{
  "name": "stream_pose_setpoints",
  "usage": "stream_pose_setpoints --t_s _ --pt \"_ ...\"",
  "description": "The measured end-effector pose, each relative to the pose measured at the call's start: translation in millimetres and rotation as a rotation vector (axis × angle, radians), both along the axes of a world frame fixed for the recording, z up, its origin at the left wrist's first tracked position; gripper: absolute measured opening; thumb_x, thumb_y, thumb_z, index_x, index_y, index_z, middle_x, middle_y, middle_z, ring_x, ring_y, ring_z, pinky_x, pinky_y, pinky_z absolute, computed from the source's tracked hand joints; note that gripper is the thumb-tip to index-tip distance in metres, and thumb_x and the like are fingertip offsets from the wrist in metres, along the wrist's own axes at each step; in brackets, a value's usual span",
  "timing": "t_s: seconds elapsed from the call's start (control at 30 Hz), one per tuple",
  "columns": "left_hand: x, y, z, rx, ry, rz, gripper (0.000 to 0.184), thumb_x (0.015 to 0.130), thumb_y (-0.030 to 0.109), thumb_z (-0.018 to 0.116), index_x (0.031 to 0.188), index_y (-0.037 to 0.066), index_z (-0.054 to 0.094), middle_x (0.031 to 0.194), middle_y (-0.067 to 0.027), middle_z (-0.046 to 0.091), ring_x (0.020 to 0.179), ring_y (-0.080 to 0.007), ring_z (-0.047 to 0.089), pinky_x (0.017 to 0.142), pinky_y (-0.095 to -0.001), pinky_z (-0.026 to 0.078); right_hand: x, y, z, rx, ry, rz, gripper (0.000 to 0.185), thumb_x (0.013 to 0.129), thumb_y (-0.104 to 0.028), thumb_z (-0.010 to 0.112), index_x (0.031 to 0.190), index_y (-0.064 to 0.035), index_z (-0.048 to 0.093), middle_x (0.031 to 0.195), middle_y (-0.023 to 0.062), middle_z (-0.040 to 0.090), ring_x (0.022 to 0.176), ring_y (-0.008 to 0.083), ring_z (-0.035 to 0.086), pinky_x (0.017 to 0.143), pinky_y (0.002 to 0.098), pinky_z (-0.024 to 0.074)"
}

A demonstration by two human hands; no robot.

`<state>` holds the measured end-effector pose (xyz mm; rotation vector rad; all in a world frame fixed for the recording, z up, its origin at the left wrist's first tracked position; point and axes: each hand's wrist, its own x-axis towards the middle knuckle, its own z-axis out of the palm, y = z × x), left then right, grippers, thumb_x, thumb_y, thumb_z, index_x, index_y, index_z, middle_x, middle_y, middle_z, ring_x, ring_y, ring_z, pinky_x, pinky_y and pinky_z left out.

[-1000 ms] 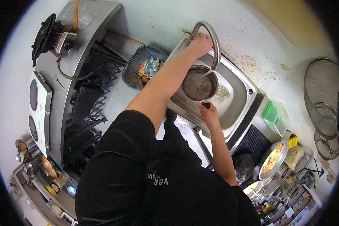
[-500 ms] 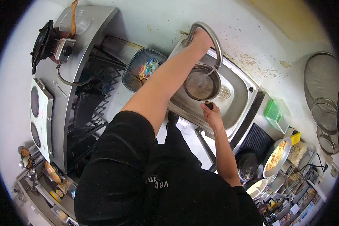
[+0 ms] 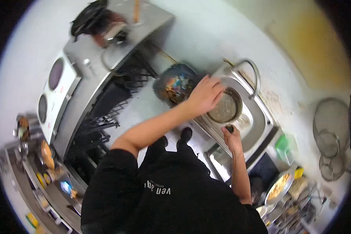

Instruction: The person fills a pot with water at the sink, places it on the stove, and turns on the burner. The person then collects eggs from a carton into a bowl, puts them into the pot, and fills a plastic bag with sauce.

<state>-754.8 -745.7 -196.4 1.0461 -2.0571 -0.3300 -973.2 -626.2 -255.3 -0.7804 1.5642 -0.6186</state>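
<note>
A round metal saucepan (image 3: 225, 113) with liquid in it is over the sink, and its dark handle points toward me. My right hand (image 3: 233, 139) is closed around that handle. My left hand (image 3: 207, 94) hovers at the pan's left rim with its fingers stretched out and somewhat blurred, and I see nothing in it. Above the pan arches the metal faucet (image 3: 256, 74); no water stream shows from it now. The steel sink (image 3: 257, 128) lies under and to the right of the pan.
A lined bin (image 3: 160, 87) with wrappers stands left of the sink. Farther left is a steel counter (image 3: 91, 84) with a white double hot plate (image 3: 62, 99) and a burner. Strainers (image 3: 331, 121) hang at right, above a bowl of sliced food (image 3: 279, 190).
My left hand has come back from the faucet's base to beside the pan. The water stream has stopped. My right hand still grips the handle. The view has shifted.
</note>
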Motion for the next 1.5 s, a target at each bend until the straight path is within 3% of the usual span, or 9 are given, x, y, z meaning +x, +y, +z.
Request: stream_pose_setpoints --t_s 0.23,0.47,0.6,0.93,1.23,1.33,1.4,1.43,1.5 --pt "206.5 151.5 61.4 0.363 0.414 0.486 0.008 0.081 0.011 0.066 0.083 0.004 0.062 0.072 -0.0075 0.056 0.066 -0.0230 0.056 0.064 -0.0338 0.045 137.4 -32.4 62.1 -0.037 -0.077 0.325 0.017 0.086 -0.013 0.064 0.084 -0.0075 0.048 0.052 -0.0054 0.038 0.036 0.0041 0.031 0.032 0.0211 0.0223" --pt "357.1 279.2 199.0 0.474 0.740 -0.391 0.027 0.081 0.023 0.071 0.103 0.007 0.067 0.086 -0.0077 0.060 0.077 -0.0198 0.057 0.068 -0.0333 0.046 354.8 -62.6 140.0 -0.015 -0.317 0.636 0.022 0.087 -0.021 0.065 0.095 -0.0073 0.049 0.053 -0.0051 0.037 0.037 0.0048 0.031 0.033 0.0212 0.0231" --pt "376.7 316.6 254.2 -0.052 0.818 -0.855 0.036 0.084 0.029 0.067 0.111 0.005 0.065 0.082 -0.0058 0.056 0.068 -0.0205 0.056 0.057 -0.0306 0.043 498.7 -89.6 155.6 -0.027 -0.477 0.833 0.023 0.089 -0.023 0.062 0.081 -0.0116 0.044 0.054 -0.0051 0.036 0.037 0.0054 0.030 0.033 0.0215 0.0222" --pt "436.0 358.8 246.0 0.124 0.523 0.028 0.034 0.081 0.026 0.072 0.108 0.005 0.067 0.090 -0.0075 0.058 0.069 -0.0203 0.056 0.058 -0.0298 0.044 787.9 -147.4 119.5 -0.124 -0.485 1.082 0.034 0.088 -0.029 0.064 0.067 -0.0161 0.040 0.049 -0.0078 0.031 0.034 0.0036 0.025 0.031 0.0207 0.0194" --pt "464.9 396.6 207.7 -0.067 0.815 0.610 0.039 0.075 0.013 0.076 0.110 0.002 0.064 0.091 -0.0106 0.061 0.066 -0.0186 0.056 0.055 -0.0266 0.045 894.5 -178.8 85.4 -0.103 -0.406 1.176 0.027 0.086 -0.028 0.067 0.070 -0.0198 0.047 0.048 -0.0113 0.029 0.034 0.0015 0.020 0.030 0.0205 0.0146" --pt "459.1 404.3 205.4 0.064 0.900 0.670 0.030 0.078 0.013 0.074 0.105 0.002 0.066 0.093 -0.0128 0.060 0.073 -0.0233 0.060 0.060 -0.0311 0.048 921.6 -224.2 29.5 -0.019 -0.583 1.238 0.033 0.086 -0.026 0.066 0.113 -0.0081 0.060 0.069 -0.0057 0.046 0.054 0.0035 0.041 0.043 0.0182 0.0319" --pt "453.2 409.4 203.9 0.075 0.889 0.784 0.027 0.083 0.014 0.069 0.106 0.003 0.064 0.092 -0.0106 0.060 0.071 -0.0222 0.058 0.058 -0.0324 0.046 912.7 -190.1 65.7 -0.134 -0.250 1.237 0.046 0.089 -0.035 0.059 0.127 -0.0104 0.053 0.111 0.0055 0.059 0.075 0.0093 0.051 0.060 0.0237 0.0418" --pt "448.5 410.6 204.6 0.075 0.868 0.854 0.024 0.085 0.016 0.066 0.106 0.004 0.063 0.090 -0.0090 0.059 0.070 -0.0217 0.057 0.057 -0.0331 0.045 920.3 -217.1 56.5 -0.103 -0.168 1.426 0.058 0.089 -0.044 0.055 0.137 -0.0134 0.043 0.136 0.0103 0.046 0.101 0.0161 0.054 0.080 0.0297 0.0457" --pt "436.5 415.1 204.0 -0.072 0.780 1.054 0.019 0.088 0.018 0.061 0.102 0.005 0.061 0.086 -0.0081 0.057 0.071 -0.0231 0.057 0.061 -0.0337 0.045 912.0 -193.9 81.2 -0.156 -0.146 1.496 0.074 0.088 -0.054 0.049 0.147 -0.0160 0.024 0.150 0.0134 0.024 0.138 0.0228 0.023 0.110 0.0357 0.0238"
